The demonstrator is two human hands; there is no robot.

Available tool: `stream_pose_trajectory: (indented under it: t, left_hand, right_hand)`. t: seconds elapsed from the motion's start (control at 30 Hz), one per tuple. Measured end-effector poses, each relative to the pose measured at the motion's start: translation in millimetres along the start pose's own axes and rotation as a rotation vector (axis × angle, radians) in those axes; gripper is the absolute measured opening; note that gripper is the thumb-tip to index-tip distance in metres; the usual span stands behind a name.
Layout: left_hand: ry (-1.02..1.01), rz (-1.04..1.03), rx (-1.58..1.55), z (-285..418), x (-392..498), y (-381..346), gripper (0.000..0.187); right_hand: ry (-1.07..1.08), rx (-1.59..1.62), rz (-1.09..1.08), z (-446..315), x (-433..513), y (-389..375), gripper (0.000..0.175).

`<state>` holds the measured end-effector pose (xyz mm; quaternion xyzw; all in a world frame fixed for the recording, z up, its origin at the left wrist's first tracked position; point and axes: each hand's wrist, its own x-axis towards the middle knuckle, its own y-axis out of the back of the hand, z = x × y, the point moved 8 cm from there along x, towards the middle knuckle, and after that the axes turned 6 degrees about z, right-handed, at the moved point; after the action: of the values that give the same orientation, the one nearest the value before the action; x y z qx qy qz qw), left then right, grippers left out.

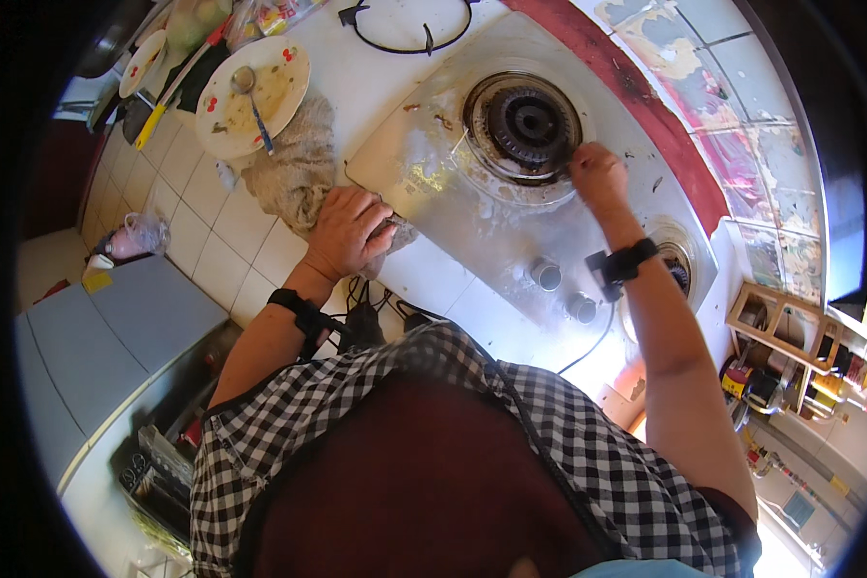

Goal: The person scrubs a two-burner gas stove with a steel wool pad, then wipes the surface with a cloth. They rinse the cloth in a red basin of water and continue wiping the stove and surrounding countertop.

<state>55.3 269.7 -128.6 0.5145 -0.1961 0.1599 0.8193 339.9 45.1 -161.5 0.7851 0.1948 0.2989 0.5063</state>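
My left hand (350, 231) lies at the near left corner of the gas stove, its fingers curled over a brown rag (292, 170) that drapes over the counter's edge. My right hand (600, 177) is closed in a fist against the rim of the large burner (527, 126); whatever may be inside the fist is hidden. No pot support sits over that burner. Wet-looking smears and dark bits of residue mark the steel stove top (477, 224). Two control knobs (547, 274) face me, and a second burner (675, 267) is partly covered by my right forearm.
A black pot support ring (412, 50) lies on the white counter beyond the stove. Left of it, a soiled plate (253, 94) holds a spoon (243, 81). A wooden rack with bottles (787, 329) stands at right. Patchy wall tiles (751, 144) border the stove.
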Motion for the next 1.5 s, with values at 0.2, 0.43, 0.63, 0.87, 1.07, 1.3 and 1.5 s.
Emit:
stream_pose_trajectory:
  t: [0.2,0.43,0.63,0.87,1.07,1.3,1.5]
  left_hand:
    - [-0.030,-0.012,-0.002,-1.9,-4.7,-4.6,0.022]
    - [-0.031,-0.132,-0.202,-13.4,-0.3,0.5,0.025]
    - [-0.239,-0.249,-0.283,-27.1,1.5,16.4,0.034]
    - [-0.281,-0.266,-0.276,-35.8,-0.8,4.5,0.037]
    - [-0.314,-0.276,-0.293,-35.7,1.6,6.6,0.034]
    - [-0.300,-0.291,-0.296,-38.8,2.8,3.2,0.033]
    - [-0.304,-0.272,-0.345,-37.3,0.5,5.1,0.036]
  right_hand:
    - [-0.044,-0.062,-0.074,-51.7,-20.5,8.9,0.008]
    - [-0.471,-0.226,-0.089,-84.4,-26.2,-14.7,0.014]
    - [-0.552,-0.185,0.075,-104.5,-36.8,16.0,0.013]
    - [-0.478,-0.272,0.180,-145.6,-4.6,-27.9,0.006]
    - [-0.359,-0.331,0.250,-141.6,-28.5,-5.3,0.002]
    - [0.035,-0.440,0.223,-162.0,-8.6,-19.6,0.009]
    - [0.030,-0.428,0.234,-180.6,-4.0,-12.5,0.011]
